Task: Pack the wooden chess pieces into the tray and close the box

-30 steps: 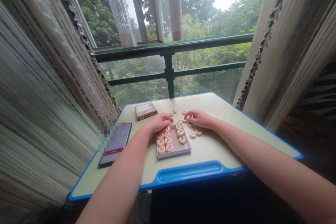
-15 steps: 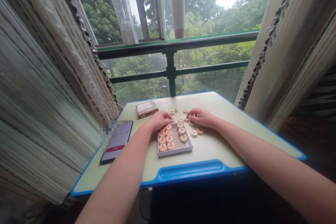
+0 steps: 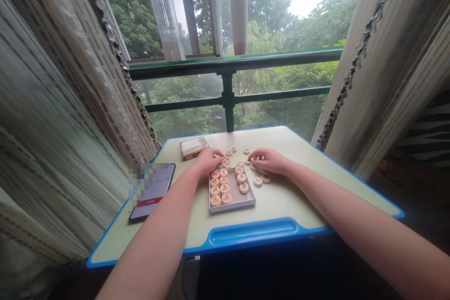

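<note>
At twelve o'clock of the grey card tray (image 3: 246, 199), left hand (image 3: 206, 161) and right hand (image 3: 270, 162) curl over round wooden discs (image 3: 258, 181), grip unseen. They seem light, hard, slick; pinch the rims.

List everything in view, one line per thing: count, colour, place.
table: one, pale top with blue rim, below the window
shallow tray: one, grey-white, middle of the table
pieces in the tray: about eleven, tan discs with red or dark marks, in columns
loose pieces: several, tan, on the table beyond and right of the tray
small box: one, brown with pale top, far side of the table, left of the hands
phone: one, black, screen lit, near the table's left edge
railing: one, dark green, behind the table
woven blinds: two, beige-grey, on either side
left hand: one, palm down at the tray's far end
right hand: one, palm down over loose pieces right of the tray
</note>
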The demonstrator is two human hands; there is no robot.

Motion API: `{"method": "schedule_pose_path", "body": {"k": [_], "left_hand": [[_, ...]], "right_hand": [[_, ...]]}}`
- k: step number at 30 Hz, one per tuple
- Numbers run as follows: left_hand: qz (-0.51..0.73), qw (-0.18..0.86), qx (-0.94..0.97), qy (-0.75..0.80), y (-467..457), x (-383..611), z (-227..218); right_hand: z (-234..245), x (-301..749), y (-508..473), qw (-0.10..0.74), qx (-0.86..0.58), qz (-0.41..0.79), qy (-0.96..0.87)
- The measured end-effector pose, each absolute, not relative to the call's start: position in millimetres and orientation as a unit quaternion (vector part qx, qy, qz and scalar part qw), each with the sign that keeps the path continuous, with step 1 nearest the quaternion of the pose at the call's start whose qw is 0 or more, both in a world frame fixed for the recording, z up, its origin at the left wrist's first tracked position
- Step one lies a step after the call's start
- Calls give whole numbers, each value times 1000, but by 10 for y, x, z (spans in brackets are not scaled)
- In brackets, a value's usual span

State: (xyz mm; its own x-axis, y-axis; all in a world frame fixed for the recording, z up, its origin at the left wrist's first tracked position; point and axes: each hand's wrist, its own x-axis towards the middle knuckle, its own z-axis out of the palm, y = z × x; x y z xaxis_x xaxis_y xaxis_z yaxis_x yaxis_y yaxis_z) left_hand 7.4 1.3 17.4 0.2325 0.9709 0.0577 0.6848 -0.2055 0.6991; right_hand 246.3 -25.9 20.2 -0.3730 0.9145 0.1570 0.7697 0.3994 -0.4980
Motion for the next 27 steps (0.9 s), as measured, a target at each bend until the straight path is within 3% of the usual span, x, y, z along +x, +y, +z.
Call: {"method": "schedule_pose_path", "body": {"k": [5,10,16,27], "left_hand": [[295,310,706,565,16,23,198],[231,372,704,560,1,-5,191],[238,352,708,564,-14,21,194],[243,288,746,549,7,64,155]], "right_hand": [[250,2513,-265,198,-527,173,-808],[363,2616,-315,111,-509,233,-821],[395,2679,-352,59,-517,256,-815],[339,2620,-344,148,-519,251,-804]]}}
